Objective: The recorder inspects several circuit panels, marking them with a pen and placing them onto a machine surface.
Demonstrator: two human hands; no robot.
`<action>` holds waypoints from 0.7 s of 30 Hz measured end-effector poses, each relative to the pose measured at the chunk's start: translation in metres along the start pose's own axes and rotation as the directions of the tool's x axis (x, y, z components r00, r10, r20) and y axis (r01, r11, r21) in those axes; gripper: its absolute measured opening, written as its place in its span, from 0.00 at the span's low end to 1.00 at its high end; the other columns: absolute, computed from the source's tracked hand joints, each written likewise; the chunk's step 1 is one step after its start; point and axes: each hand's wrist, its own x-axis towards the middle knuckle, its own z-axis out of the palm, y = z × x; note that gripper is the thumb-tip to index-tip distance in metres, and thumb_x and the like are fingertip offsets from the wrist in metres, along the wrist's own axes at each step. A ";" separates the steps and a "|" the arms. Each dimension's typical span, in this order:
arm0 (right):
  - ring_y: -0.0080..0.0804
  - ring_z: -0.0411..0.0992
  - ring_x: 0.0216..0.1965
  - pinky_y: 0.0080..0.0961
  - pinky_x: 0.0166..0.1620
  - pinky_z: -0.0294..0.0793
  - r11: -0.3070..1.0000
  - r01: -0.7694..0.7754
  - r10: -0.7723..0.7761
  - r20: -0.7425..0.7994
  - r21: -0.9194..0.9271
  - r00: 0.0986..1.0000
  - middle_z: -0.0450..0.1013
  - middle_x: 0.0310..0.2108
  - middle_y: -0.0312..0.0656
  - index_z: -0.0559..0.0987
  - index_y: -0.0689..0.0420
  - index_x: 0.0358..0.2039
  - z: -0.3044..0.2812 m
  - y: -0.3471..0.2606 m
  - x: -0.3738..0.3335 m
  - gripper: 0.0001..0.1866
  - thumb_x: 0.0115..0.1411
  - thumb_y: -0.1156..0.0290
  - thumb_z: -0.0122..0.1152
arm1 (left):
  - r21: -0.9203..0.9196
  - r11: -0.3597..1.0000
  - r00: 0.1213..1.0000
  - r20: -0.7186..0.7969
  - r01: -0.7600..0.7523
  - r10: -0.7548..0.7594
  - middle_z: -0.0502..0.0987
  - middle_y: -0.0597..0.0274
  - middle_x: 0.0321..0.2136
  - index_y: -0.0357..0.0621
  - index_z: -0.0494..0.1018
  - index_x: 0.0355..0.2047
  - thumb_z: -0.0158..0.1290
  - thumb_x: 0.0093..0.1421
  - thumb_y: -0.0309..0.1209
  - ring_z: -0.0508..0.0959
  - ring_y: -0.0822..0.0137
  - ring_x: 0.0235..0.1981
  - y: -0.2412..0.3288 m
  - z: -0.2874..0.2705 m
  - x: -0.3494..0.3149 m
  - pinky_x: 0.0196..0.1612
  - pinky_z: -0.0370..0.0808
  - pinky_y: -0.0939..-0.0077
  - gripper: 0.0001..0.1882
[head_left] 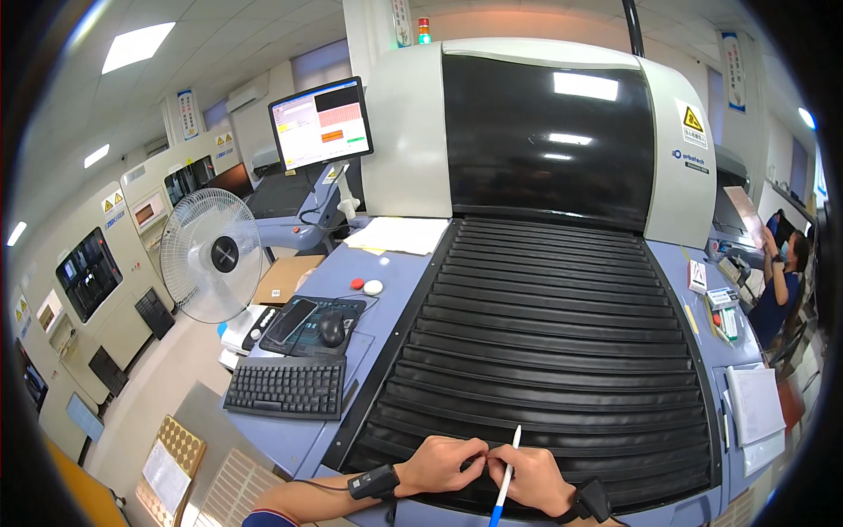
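My right hand (539, 481) is closed around a slim white pen (507, 479) with a blue lower end. The pen stands at a steep slant, its white tip pointing away from me. My left hand (442, 465) is curled in a pinch, thumb and forefinger together, meeting the right fingertips. Whether anything small sits between those fingers is hidden. Both hands hover over the near end of a black ribbed bellows cover (553, 351). A black strapped device (374, 482) is on my left wrist and another (593, 499) on my right.
Beyond the bellows rises a large machine (549, 140) with a dark hood. To the left are a keyboard (285, 387), mouse (332, 328), fan (213, 255) and monitor (321, 123). Papers (753, 404) and small boxes (722, 299) lie right. A person (777, 281) holds a panel at far right.
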 end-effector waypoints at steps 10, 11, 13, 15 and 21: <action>0.42 0.78 0.21 0.32 0.26 0.78 1.000 -0.002 0.002 -0.025 0.009 1.000 0.77 0.20 0.45 0.82 0.59 0.35 0.001 -0.001 0.000 0.07 0.56 0.74 0.68 | 0.011 1.000 1.000 0.005 -0.002 0.002 0.82 0.56 0.24 0.39 0.77 0.34 0.61 0.56 0.25 0.83 0.58 0.23 0.000 0.000 0.001 0.27 0.79 0.71 0.06; 0.42 0.78 0.21 0.32 0.26 0.78 1.000 -0.002 0.002 -0.025 0.009 1.000 0.77 0.20 0.45 0.82 0.59 0.35 0.000 -0.001 0.001 0.07 0.56 0.74 0.68 | 0.014 1.000 1.000 0.005 -0.001 0.001 0.82 0.56 0.24 0.39 0.77 0.34 0.61 0.56 0.25 0.83 0.58 0.23 0.000 0.000 0.001 0.27 0.79 0.71 0.06; 0.43 0.79 0.22 0.32 0.26 0.78 1.000 -0.021 0.021 -0.007 0.018 1.000 0.77 0.20 0.46 0.82 0.59 0.35 -0.001 -0.003 0.001 0.07 0.55 0.75 0.68 | 0.016 1.000 1.000 0.005 0.000 0.000 0.82 0.56 0.24 0.39 0.77 0.34 0.61 0.56 0.25 0.83 0.58 0.23 0.001 -0.001 0.000 0.27 0.79 0.70 0.06; 0.43 0.79 0.22 0.32 0.27 0.78 1.000 -0.024 0.025 -0.005 0.016 1.000 0.77 0.20 0.46 0.82 0.59 0.35 -0.001 -0.004 0.002 0.07 0.55 0.75 0.68 | 0.017 1.000 1.000 0.007 0.001 -0.001 0.82 0.56 0.24 0.39 0.77 0.35 0.61 0.56 0.26 0.83 0.58 0.23 0.001 -0.001 0.001 0.27 0.80 0.70 0.07; 0.43 0.79 0.22 0.32 0.27 0.78 1.000 -0.023 0.023 -0.004 0.007 1.000 0.78 0.21 0.46 0.82 0.60 0.35 -0.002 -0.004 0.002 0.06 0.55 0.75 0.67 | 0.012 1.000 1.000 0.006 -0.005 0.005 0.82 0.55 0.24 0.39 0.77 0.35 0.61 0.57 0.26 0.83 0.57 0.24 0.000 0.000 0.001 0.28 0.80 0.70 0.07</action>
